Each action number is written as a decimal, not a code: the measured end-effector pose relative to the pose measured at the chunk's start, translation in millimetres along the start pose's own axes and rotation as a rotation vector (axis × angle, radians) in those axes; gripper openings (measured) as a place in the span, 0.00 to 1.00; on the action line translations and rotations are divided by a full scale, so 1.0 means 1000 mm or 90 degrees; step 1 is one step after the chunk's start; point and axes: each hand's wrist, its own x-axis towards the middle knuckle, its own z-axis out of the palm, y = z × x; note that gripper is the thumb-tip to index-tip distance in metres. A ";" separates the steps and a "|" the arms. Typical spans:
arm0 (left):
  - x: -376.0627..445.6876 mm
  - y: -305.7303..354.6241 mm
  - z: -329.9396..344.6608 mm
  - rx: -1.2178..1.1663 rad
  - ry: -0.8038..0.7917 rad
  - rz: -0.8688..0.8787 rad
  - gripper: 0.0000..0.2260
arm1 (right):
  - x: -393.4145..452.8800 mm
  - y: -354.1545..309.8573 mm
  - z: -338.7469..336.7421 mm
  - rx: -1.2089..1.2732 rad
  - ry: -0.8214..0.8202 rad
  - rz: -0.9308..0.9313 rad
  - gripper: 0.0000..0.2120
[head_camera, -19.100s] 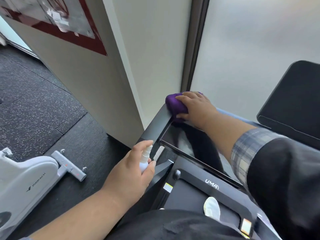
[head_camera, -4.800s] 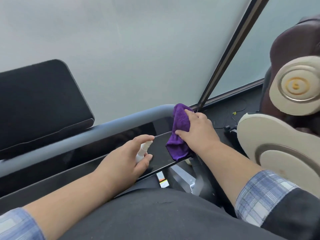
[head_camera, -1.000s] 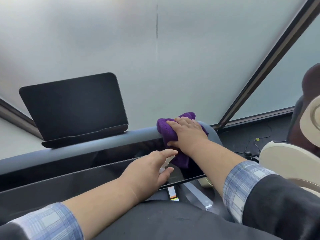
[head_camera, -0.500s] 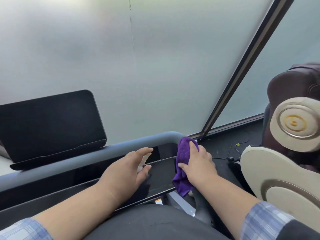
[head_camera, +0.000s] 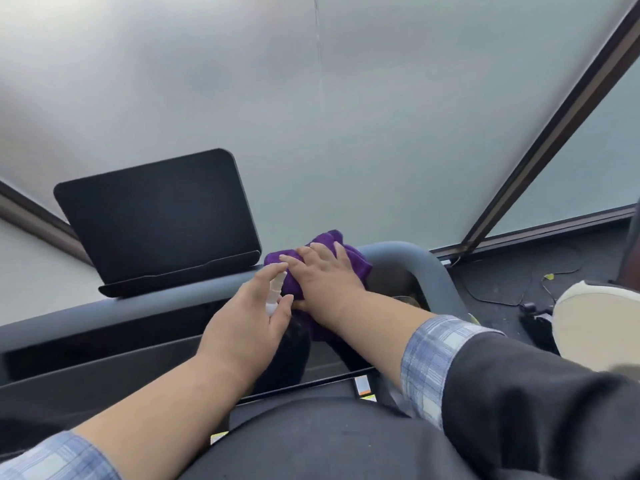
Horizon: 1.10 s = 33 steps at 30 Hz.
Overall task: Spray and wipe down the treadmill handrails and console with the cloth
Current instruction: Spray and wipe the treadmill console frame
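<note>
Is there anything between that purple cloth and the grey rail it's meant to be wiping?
Nothing visible: the right hand presses the purple cloth straight onto the grey handrail.

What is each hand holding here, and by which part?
Left hand holds a small white spray bottle around its body. Right hand presses the purple cloth flat on the grey handrail.

purple cloth [head_camera: 349, 261] bunched on handrail [head_camera: 426, 268]
</note>
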 end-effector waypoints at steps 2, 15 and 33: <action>0.000 0.001 0.002 -0.003 -0.012 0.009 0.20 | 0.005 -0.005 -0.001 0.001 0.003 -0.005 0.38; 0.010 0.056 0.043 -0.008 -0.149 0.139 0.20 | -0.093 0.122 -0.029 0.136 0.061 0.408 0.44; 0.016 0.043 0.034 -0.026 -0.177 0.235 0.20 | -0.169 0.085 -0.005 0.156 0.136 0.542 0.44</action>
